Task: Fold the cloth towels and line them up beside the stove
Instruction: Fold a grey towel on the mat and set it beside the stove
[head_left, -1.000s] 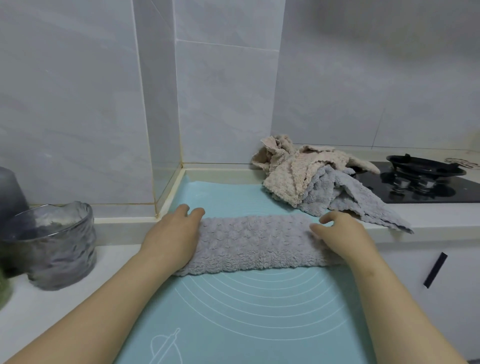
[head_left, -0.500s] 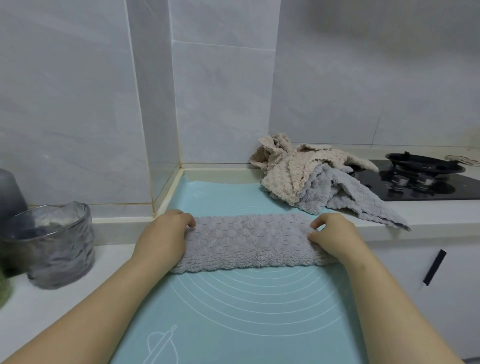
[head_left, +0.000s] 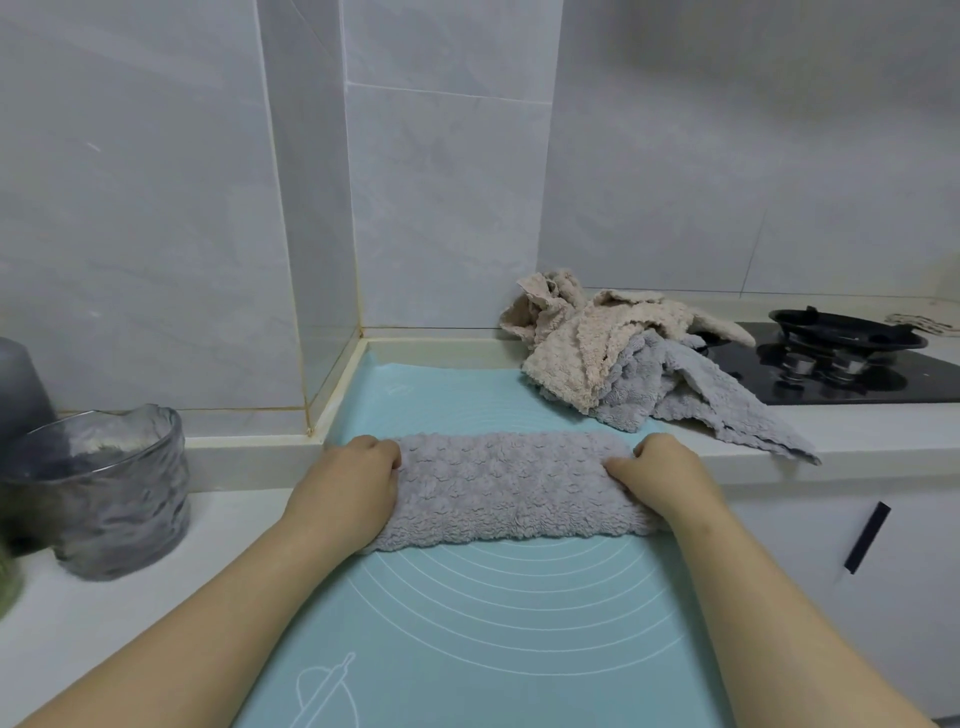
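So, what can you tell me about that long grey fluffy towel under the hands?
The long grey fluffy towel is knobbly plush cloth, folded into a narrow band lying flat across the pale blue silicone mat. The left hand grips its left end and the right hand its right end, fingers curled into the pile.

both bare forearms reach forward, angled slightly inward. the left hand (head_left: 348, 483) and right hand (head_left: 660, 478) lie knuckles up (fingers curled in), each gripping one end of the folded grey towel (head_left: 504, 483).
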